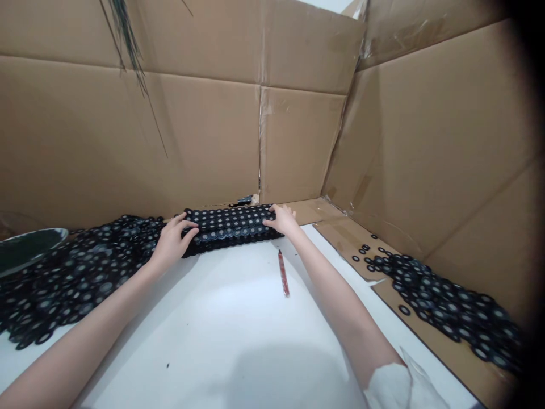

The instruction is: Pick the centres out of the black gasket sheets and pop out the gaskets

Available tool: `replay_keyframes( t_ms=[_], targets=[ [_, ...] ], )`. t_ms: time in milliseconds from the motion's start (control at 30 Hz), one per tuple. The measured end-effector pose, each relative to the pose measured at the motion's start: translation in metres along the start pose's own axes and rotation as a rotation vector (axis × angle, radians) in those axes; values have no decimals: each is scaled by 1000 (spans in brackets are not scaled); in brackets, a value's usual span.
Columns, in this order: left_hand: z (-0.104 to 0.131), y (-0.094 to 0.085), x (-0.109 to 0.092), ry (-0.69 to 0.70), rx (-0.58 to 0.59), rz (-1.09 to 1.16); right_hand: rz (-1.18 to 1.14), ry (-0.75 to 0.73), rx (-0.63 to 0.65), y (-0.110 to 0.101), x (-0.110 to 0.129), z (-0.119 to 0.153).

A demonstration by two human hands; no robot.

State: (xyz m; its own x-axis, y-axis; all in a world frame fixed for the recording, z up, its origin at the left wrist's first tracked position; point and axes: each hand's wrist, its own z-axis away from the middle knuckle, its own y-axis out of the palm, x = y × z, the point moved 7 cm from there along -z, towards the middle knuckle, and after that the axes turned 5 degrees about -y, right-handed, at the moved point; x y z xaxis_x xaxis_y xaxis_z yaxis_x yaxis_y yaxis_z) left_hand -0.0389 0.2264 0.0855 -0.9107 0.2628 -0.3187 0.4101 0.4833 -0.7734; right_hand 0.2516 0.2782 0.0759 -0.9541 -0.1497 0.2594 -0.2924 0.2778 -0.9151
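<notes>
Blk ring rows: L fingers gripping one end, R fingers the other.

A slim red tool with dark tip lies on the white table, just nearer than the right hand. A cardboard wall stands behind both hands. Thin dark strands hang above the left hand; well left of it is a greenish container.
</notes>
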Motion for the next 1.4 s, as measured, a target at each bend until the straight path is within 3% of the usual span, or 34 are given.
replay_keyframes(
  t_ms=[167,300,467,533,633,733,867,967,1000,1067,1167,1233,1333,1400],
  targets=[
    [-5,-6,-9,-5,-42,19,-8,0,-20,-5,3,3],
    [-15,-12,-2,-83,-109,54,-28,-26,-41,-6,5,3],
    [-32,0,22,-288,97,111,-36,-90,-81,-11,14,3],
    [-33,-1,19,-279,99,94,-33,-133,-89,-14,21,5],
    [-26,-9,-2,-157,-29,-66,-24,-183,-100,-18,32,11],
    [-14,-12,-29,-8,-140,-197,-13,-171,-109,-22,37,17],
    [11,-18,-52,80,-215,-190,-39,-200,-84,-35,42,25],
    [53,-33,-66,200,-233,-192,-102,-368,-19,-50,56,43],
    [74,-40,-75,324,-243,-178,-124,-438,12,-54,61,53],
    [115,-51,-83,452,-172,-152,-217,-626,140,-52,73,79],
    [160,-66,-73,313,-7,-81,-429,-716,374,-34,76,119],
    [176,-71,-57,76,130,2,-551,-595,499,-15,66,135],
    [189,-70,-37,-256,303,182,-573,-517,534,5,50,147],
    [194,-66,-30,-407,370,327,-576,-459,551,16,38,153]
  ],
)
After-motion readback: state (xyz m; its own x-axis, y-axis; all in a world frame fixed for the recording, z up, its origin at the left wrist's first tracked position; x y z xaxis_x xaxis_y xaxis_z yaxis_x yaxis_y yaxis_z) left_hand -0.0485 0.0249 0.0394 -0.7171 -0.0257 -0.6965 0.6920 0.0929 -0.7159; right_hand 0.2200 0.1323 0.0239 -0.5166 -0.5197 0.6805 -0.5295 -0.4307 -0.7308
